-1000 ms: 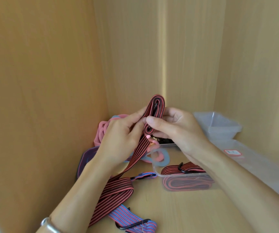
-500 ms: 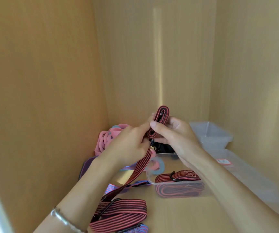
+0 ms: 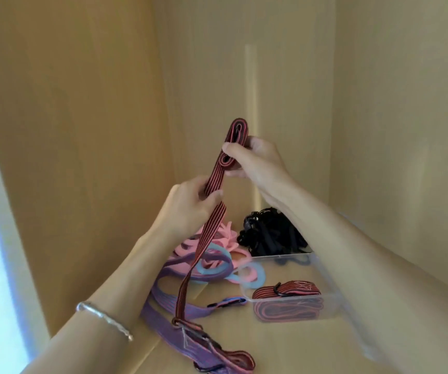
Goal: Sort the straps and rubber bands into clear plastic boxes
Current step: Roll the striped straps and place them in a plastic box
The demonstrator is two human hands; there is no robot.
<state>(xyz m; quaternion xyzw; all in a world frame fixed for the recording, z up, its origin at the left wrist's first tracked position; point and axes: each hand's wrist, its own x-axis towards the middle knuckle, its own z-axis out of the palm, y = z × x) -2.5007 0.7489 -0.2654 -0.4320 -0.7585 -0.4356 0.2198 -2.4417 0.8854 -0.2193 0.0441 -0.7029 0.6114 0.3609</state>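
Nearest, a silver bracelet (image 3: 104, 317) sits on the left wrist, well to the left of the clear plastic box (image 3: 330, 303). Left of the box and nearer than it, a purple-blue strap (image 3: 161, 298) sprawls on the wooden floor. Its closest folds are blurred, and its dark hook is hard to make out. The tail of the red-and-black striped strap (image 3: 204, 238) ends on it at a small ring. From there the striped strap climbs taut, left of the box, into the left hand (image 3: 190, 203), which pinches it between thumb and curled fingers. Above that pinch it runs a short way up to the right hand (image 3: 255, 163), high above the box's far edge. This hand clasps the wound-up part of the strap, thumb in front and fingers behind. The top of the coil stands clear above the fingers, and its lower loop shows just under the thumb. Inside the box lies a folded red strap (image 3: 285, 288) with a black hook across it. The right forearm hides the box's right side. Beside the box's left corner lies a pale blue band (image 3: 260, 279), and beyond it a heap of pink rubber bands (image 3: 225, 236) partly covered by the left forearm. At the box's far rim sits a tangle of black straps (image 3: 271, 233). I cannot tell whether it is inside the box or behind it.
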